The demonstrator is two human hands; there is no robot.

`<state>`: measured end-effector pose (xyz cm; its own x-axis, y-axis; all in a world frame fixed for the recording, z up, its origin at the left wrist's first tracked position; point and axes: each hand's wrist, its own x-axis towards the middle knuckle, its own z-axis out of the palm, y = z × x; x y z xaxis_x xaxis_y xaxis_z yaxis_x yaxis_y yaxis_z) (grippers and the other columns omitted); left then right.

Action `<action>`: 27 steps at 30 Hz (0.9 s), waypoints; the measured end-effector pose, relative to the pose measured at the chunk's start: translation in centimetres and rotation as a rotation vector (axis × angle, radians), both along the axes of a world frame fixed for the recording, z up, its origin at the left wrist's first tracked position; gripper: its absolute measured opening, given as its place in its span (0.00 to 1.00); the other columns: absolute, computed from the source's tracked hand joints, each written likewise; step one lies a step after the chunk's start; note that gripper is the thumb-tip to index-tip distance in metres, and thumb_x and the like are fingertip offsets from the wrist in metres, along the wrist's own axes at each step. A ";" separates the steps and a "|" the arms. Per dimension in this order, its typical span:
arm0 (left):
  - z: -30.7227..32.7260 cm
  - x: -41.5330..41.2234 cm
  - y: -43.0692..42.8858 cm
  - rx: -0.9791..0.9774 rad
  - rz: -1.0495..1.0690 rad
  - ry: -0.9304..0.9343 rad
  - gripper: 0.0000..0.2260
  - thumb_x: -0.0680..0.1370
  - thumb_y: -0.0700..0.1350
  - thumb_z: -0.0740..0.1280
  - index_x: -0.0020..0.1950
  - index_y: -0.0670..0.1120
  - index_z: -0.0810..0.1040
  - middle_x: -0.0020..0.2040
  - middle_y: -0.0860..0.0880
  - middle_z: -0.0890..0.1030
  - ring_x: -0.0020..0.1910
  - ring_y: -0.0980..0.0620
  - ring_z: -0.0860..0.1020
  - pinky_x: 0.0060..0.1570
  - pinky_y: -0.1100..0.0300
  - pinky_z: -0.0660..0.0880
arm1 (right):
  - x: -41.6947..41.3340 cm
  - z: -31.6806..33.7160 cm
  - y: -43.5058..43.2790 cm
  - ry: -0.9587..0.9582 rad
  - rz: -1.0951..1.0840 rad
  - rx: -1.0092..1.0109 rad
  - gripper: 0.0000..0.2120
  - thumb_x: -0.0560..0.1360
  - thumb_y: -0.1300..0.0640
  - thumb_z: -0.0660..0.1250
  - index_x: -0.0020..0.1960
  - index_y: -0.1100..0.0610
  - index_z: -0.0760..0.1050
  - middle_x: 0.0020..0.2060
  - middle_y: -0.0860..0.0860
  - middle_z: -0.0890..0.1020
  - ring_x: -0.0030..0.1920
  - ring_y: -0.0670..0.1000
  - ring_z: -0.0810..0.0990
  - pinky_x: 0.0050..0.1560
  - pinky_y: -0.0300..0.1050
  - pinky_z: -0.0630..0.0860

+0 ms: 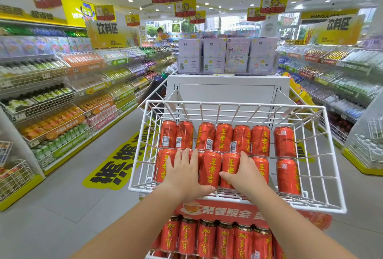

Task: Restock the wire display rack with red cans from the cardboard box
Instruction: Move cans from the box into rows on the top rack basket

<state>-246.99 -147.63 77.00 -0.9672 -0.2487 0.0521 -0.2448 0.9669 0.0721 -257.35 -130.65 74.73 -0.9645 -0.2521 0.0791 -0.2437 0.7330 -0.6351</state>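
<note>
Two-tier stand in a shop aisle. The top tier was the white wire display rack [238, 104], tilted down toward the camera. Red cans [222, 137] lay on their sides in it in two rows. The back row had seven, with a small gap before the last one on the right. The front row [209, 167] had about six, partly hidden under the hands, and the far-right can [287, 176] sat a bit apart from its neighbour.

The left hand [184, 171] lay flat on the left cans of the front row, fingers straight and slightly spread, pressing and not gripping. The right hand [242, 174] lay the same way over the centre-right cans, thumb out to the left across a can, nothing pinched. Both wrists crossed the front rim. It looked like squaring up the front row rather than placing a new can.

The cardboard box was not in view, so how much stock was left cannot be told.

Progress judgement: roughly the middle. Two rows were down, bare wire showed behind the back row, and the basket walls stood well above the cans, so there was room for more. What was left: close the gaps and add cans.

Below, a red sign strip [226, 211] and a lower tier of upright cans [207, 238] of another label, which looked full. Lilac boxes [236, 55] sat on top of the stand, and drink shelves [62, 101] lined both sides.
</note>
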 end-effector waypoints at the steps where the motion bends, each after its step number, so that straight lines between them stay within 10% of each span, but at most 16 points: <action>1: 0.2 0.7 -0.2 -0.008 0.000 -0.003 0.55 0.71 0.77 0.60 0.83 0.47 0.39 0.84 0.45 0.44 0.82 0.42 0.41 0.78 0.37 0.44 | 0.3 0.2 0.1 0.019 0.003 0.022 0.48 0.67 0.35 0.74 0.77 0.52 0.57 0.69 0.53 0.71 0.66 0.56 0.75 0.63 0.56 0.77; 12: 1.5 8.3 -4.3 -0.098 -0.016 -0.013 0.52 0.72 0.78 0.55 0.83 0.47 0.40 0.84 0.46 0.46 0.82 0.43 0.42 0.78 0.39 0.43 | 6.3 3.2 1.1 0.126 -0.016 0.188 0.42 0.68 0.35 0.73 0.73 0.53 0.62 0.66 0.52 0.71 0.66 0.56 0.72 0.65 0.57 0.75; 17: 0.7 10.8 -5.9 -0.111 -0.115 -0.016 0.65 0.55 0.85 0.32 0.83 0.47 0.40 0.84 0.45 0.46 0.82 0.42 0.42 0.78 0.38 0.43 | 11.3 3.8 0.8 0.164 -0.072 0.270 0.43 0.69 0.34 0.70 0.76 0.53 0.60 0.67 0.52 0.70 0.68 0.55 0.71 0.66 0.54 0.74; 27: -5.3 17.0 -7.6 -0.114 -0.267 -0.044 0.51 0.74 0.75 0.57 0.83 0.48 0.38 0.83 0.44 0.39 0.82 0.41 0.38 0.78 0.37 0.42 | 21.4 -0.7 -1.1 0.258 -0.089 0.394 0.41 0.74 0.37 0.67 0.78 0.57 0.58 0.73 0.52 0.67 0.74 0.54 0.64 0.73 0.50 0.64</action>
<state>-229.98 -155.24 71.74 -0.9996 0.0202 0.0218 0.0192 0.9988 -0.0461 -236.00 -131.77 74.07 -0.9451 -0.2285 0.2339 -0.2824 0.9309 -0.2318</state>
